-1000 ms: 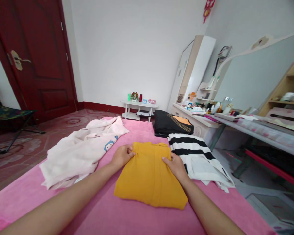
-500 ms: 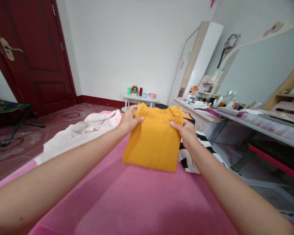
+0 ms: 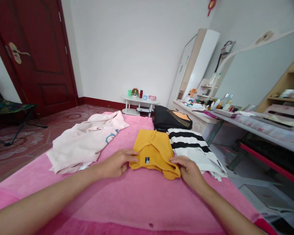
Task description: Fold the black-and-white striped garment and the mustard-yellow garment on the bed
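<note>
A folded yellow top [image 3: 159, 147] lies on the pink bed cover [image 3: 147, 199], its neckline and small dark label facing me. At its near left edge, the fingertips of my left hand [image 3: 115, 163] rest on the fabric, with the thumb held apart. My right hand [image 3: 189, 169] touches the near right edge in a similar way, fingers stretched over the cloth. Left of the top is a loosely spread pale pink garment [image 3: 80, 140] with a blue print. Close on the right lies a folded black-and-white striped garment [image 3: 193, 148].
Behind the top sits a folded black garment [image 3: 164, 117] with a gold pattern and an orange patch. A small white table [image 3: 139, 99] stands against the wall. On the right is a dressing table [image 3: 208, 116] crowded with bottles; a folding chair [image 3: 14, 107] is at the left.
The yellow top was held up in both hands; now it lies flat on the bed, turned so its neckline shows. Both hands have lowered and their grip has loosened.
</note>
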A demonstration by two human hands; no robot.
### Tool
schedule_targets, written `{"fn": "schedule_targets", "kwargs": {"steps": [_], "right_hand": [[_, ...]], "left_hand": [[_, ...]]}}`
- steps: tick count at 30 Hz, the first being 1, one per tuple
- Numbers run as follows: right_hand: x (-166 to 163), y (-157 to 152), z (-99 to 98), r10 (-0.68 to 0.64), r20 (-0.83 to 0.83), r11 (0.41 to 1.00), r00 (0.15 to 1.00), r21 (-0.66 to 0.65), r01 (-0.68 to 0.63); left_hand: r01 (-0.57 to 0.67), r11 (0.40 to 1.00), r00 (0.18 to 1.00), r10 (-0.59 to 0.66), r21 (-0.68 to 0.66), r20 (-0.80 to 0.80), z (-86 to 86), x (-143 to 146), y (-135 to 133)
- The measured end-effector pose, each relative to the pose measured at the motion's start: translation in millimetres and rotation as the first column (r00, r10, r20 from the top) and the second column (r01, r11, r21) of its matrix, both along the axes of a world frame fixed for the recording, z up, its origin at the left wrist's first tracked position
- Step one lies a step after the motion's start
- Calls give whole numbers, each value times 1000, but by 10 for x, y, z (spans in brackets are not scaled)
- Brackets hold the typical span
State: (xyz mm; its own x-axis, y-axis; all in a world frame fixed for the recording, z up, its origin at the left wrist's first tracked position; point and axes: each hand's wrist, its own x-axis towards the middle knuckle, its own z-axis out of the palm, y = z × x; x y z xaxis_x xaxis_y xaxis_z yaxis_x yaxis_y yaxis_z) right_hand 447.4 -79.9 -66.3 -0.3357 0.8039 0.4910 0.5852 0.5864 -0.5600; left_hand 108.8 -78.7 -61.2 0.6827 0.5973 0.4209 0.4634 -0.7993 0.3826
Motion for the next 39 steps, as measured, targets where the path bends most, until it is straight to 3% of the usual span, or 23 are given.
{"fn": "schedule_targets", "kwargs": {"steps": [3,6,8,10,13,15,18,20,23,26,29,34,37,39], "right_hand": [[-129,107,399,-134,-77,987,988,78,140],[-408,302,677,-214,-100,966,972,129,226],[-588,412,600,-217,-17,965,976,144,218],[-706,486,347,-211,144,977,967,73,203],[-747,536,-60,-164,348,969,923,-120,217],[-721,541,-194,-145,365,962,920,-165,217],[-677,531,-191,-182,280,964,943,-138,227],[-656,517,-140,-281,208,948,937,-91,304],[-630,489,-92,-470,120,877,875,-47,477],[-617,468,-93,-565,153,810,810,-84,581],[-610,478,-102,-584,227,788,779,-72,611],[-501,546,28,-526,296,803,798,-137,580],[-397,550,213,-463,340,825,819,-172,538],[-349,524,332,-421,366,834,830,-202,513]], "left_hand": [[-9,998,998,12,-59,61,320,173,70],[-198,980,965,196,-7,176,525,475,257],[-360,933,925,355,15,136,442,654,369],[-468,884,884,468,-10,-23,217,770,445],[-509,859,844,487,-51,-224,-141,830,485],[-504,862,843,478,-50,-248,-268,827,477],[-512,857,846,493,-50,-204,-283,819,447],[-570,820,820,561,-59,-117,-237,815,435],[-706,689,696,718,-163,19,-154,762,468],[-761,563,603,797,-323,-29,-95,619,575],[-749,532,621,771,-394,-142,-59,438,692],[-709,568,690,682,-418,-242,130,196,698],[-571,643,817,506,-511,-277,355,103,577],[-434,636,900,328,-637,-286,493,85,473]]}}
